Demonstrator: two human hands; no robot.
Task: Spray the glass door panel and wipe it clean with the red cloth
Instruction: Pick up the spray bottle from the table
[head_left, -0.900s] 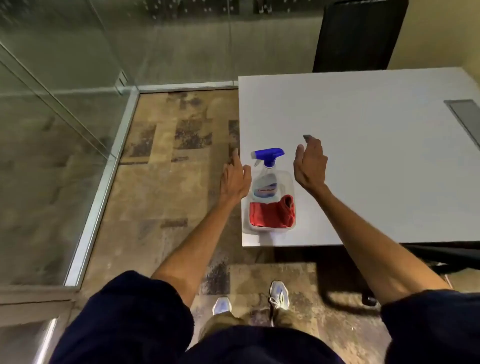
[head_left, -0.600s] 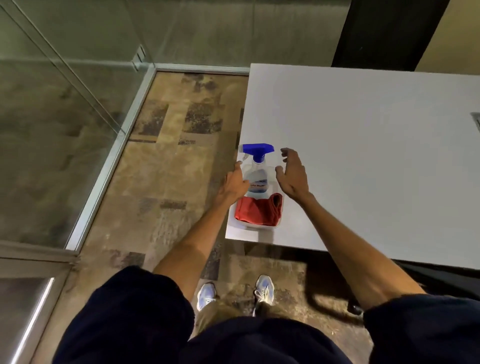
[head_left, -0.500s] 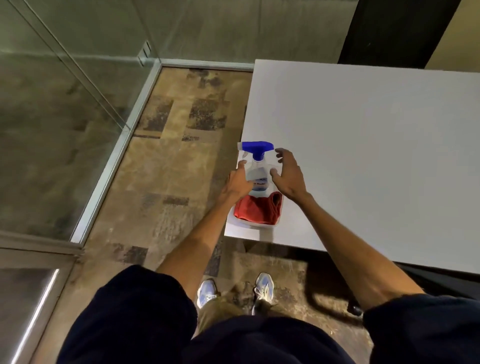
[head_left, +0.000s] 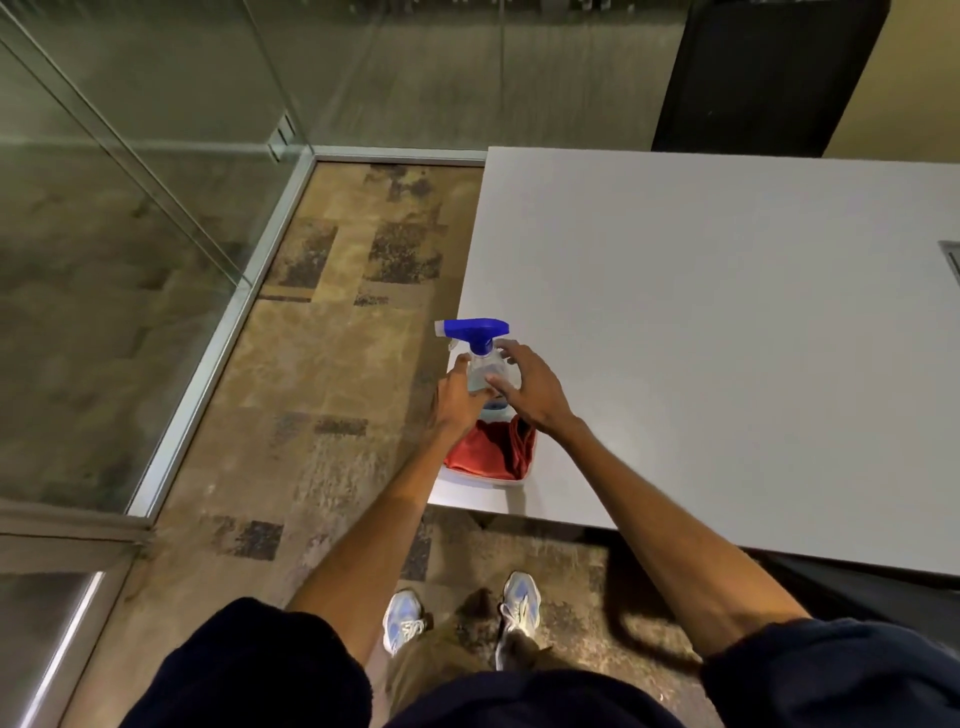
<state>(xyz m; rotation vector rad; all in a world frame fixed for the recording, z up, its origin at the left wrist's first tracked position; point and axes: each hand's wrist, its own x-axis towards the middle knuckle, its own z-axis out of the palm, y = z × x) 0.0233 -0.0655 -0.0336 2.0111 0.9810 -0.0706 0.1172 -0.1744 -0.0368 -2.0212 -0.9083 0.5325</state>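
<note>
The bottle (head_left: 480, 358) carries a label low on its front, but both hands cover most of it and no brand or wording can be read; only a sliver of blue print shows between the wrists. The bottle stands upright in a shallow white tray (head_left: 470, 480) at the near-left corner of the white table (head_left: 727, 322), its blue trigger head (head_left: 472, 329) clear of the hands with the nozzle pointing left. The left hand (head_left: 457, 397) presses the bottle's left side and the right hand (head_left: 530, 387) curls around its right side, fingers spread and thumb across the front, so the 2 hands close on the bottle together; how firm the hold is cannot be told. The red cloth (head_left: 493, 451) lies bunched in the same tray, just nearer than the bottle, its far edge hidden under the wrists. Glass panels (head_left: 119, 270) in metal frames run along the left and far sides of the patterned floor (head_left: 332, 364), well apart from the table; which panel is the door cannot be told. A dark chair back (head_left: 769, 78) beyond the table is cut off at the top edge. 2 pale shoes (head_left: 514, 605) show below, between dark sleeves (head_left: 249, 670).
</note>
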